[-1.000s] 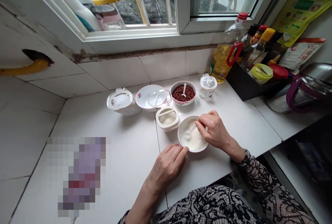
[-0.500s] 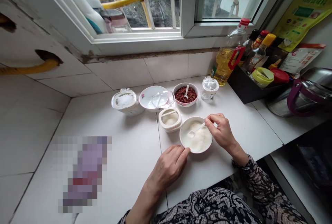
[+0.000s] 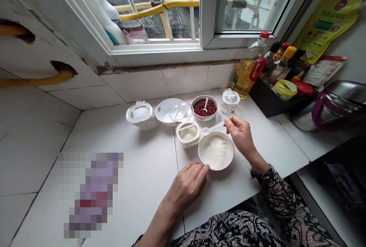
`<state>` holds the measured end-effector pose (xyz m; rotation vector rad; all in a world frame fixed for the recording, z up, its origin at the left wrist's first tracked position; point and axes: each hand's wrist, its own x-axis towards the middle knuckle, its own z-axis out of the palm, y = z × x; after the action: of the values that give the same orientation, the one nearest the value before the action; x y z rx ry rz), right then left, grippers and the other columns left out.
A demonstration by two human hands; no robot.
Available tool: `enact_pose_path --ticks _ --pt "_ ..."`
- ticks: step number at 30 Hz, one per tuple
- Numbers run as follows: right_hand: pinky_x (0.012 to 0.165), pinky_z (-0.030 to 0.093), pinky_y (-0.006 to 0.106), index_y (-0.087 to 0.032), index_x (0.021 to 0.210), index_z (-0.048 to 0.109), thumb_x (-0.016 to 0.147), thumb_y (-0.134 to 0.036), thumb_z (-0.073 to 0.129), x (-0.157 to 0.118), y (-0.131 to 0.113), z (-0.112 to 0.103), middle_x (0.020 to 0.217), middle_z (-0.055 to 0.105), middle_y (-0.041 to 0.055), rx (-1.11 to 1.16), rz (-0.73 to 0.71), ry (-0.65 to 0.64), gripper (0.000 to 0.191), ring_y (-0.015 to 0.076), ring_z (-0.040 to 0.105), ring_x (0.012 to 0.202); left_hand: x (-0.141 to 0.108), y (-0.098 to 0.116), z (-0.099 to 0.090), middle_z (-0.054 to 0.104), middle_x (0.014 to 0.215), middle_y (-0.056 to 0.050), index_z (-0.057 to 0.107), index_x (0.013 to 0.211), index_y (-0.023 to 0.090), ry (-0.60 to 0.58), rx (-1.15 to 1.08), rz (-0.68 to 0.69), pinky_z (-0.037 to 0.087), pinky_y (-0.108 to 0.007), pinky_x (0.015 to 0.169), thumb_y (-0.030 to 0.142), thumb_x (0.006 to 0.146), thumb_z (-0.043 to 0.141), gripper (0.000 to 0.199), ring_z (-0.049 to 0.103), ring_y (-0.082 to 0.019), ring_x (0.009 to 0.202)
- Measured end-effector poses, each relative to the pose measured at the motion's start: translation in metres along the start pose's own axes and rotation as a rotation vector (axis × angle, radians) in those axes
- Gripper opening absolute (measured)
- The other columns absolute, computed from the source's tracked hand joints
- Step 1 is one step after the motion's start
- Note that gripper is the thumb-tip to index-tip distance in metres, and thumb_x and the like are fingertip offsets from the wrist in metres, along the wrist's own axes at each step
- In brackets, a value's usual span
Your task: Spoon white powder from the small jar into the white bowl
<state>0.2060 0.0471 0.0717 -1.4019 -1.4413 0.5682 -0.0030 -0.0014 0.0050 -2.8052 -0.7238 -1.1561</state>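
Rt hand is pinching narrow white plastic spoon at handle end, narrow grip, lifting it clear of round white ceramic bowl. Spoon head is hovering at edge of white plastic tub, no longer lying in white powder as in prior frame. Lt hand is resting fingers on bowl's near rim; can't tell if gripping. Bowl is sitting nr front edge of white tiled worktop, just beside tub.
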Motion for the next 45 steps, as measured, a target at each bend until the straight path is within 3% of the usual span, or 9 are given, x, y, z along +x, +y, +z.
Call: enact_pose_path --ticks 4,7,10,15,20,26,32,38,45 --pt "0.075 0.043 0.032 -0.021 0.076 0.057 0.099 -0.027 0.050 0.005 -0.009 0.021 0.070 0.065 0.0005 -0.195 -0.415 0.113 0.025 0.0158 0.058 0.068 0.000 0.000 0.000 0.067 0.077 -0.007 0.057 0.109 0.010 -0.010 0.017 -0.003 0.056 -0.032 0.065 0.001 0.096 0.038 0.025 0.064 -0.018 0.068" --pt "0.086 0.043 0.035 -0.021 0.081 0.058 0.100 -0.022 0.049 0.004 -0.005 0.034 0.069 0.067 -0.0008 -0.395 -0.764 0.027 0.021 0.0142 0.056 0.062 0.000 0.000 0.000 0.066 0.076 -0.006 0.058 0.107 0.011 -0.011 0.030 -0.011 0.056 -0.031 0.064 0.001 0.096 0.038 0.024 0.064 -0.018 0.068" --pt "0.092 0.043 0.037 -0.021 0.086 0.059 0.099 -0.020 0.052 0.005 0.000 0.033 0.067 0.066 -0.0019 -0.431 -0.894 0.018 0.016 0.0134 0.056 0.058 0.001 0.000 0.000 0.065 0.075 -0.006 0.058 0.105 0.010 -0.007 0.027 -0.012 0.056 -0.031 0.063 0.001 0.097 0.037 0.023 0.063 -0.018 0.068" --pt "0.084 0.046 0.037 -0.022 0.083 0.056 0.096 -0.015 0.053 0.003 -0.003 0.010 0.069 0.067 -0.0011 -0.279 -0.768 0.110 0.014 0.0148 0.056 0.061 0.001 0.000 -0.001 0.066 0.076 -0.007 0.058 0.106 0.010 -0.019 0.017 -0.015 0.055 -0.030 0.062 0.003 0.098 0.036 0.024 0.063 -0.018 0.067" --pt "0.082 0.045 0.036 -0.021 0.078 0.054 0.095 -0.015 0.052 -0.011 0.007 -0.006 0.063 0.061 -0.0019 -0.376 -0.685 0.031 0.018 0.0144 0.052 0.057 0.000 0.000 -0.001 0.066 0.078 -0.007 0.058 0.109 0.010 -0.029 -0.003 -0.019 0.056 -0.031 0.065 0.003 0.097 0.038 0.024 0.064 -0.018 0.069" --pt "0.092 0.039 0.038 -0.020 0.078 0.062 0.097 -0.019 0.052 -0.019 0.022 -0.002 0.065 0.065 0.0005 -0.592 -0.669 -0.075 0.022 0.0156 0.054 0.059 0.001 0.000 -0.002 0.066 0.077 -0.006 0.057 0.112 0.011 -0.027 -0.004 -0.017 0.056 -0.031 0.065 0.003 0.097 0.039 0.025 0.063 -0.019 0.069" --pt "0.093 0.040 0.036 -0.020 0.077 0.062 0.098 -0.018 0.051 -0.027 0.018 0.001 0.067 0.068 -0.0011 -0.424 -0.659 -0.271 0.023 0.0140 0.054 0.060 0.001 0.000 -0.002 0.065 0.075 -0.006 0.057 0.108 0.010 -0.027 0.003 -0.015 0.054 -0.030 0.065 0.002 0.098 0.038 0.023 0.062 -0.018 0.067" --pt "0.092 0.039 0.037 -0.019 0.079 0.064 0.098 -0.020 0.051 -0.027 0.017 0.001 0.069 0.069 0.0001 -0.437 -0.641 -0.180 0.023 0.0144 0.054 0.060 0.002 0.000 -0.003 0.066 0.075 -0.007 0.057 0.108 0.009 -0.019 0.017 0.002 0.054 -0.031 0.064 0.002 0.099 0.037 0.023 0.062 -0.018 0.067" --pt "0.095 0.040 0.039 -0.021 0.075 0.062 0.099 -0.022 0.048 -0.028 0.023 0.004 0.065 0.066 -0.0008 -0.443 -0.570 -0.251 0.027 0.0146 0.054 0.060 0.002 0.000 -0.003 0.066 0.076 -0.006 0.057 0.109 0.011 -0.026 0.020 -0.006 0.055 -0.030 0.064 0.004 0.098 0.037 0.024 0.063 -0.017 0.067"
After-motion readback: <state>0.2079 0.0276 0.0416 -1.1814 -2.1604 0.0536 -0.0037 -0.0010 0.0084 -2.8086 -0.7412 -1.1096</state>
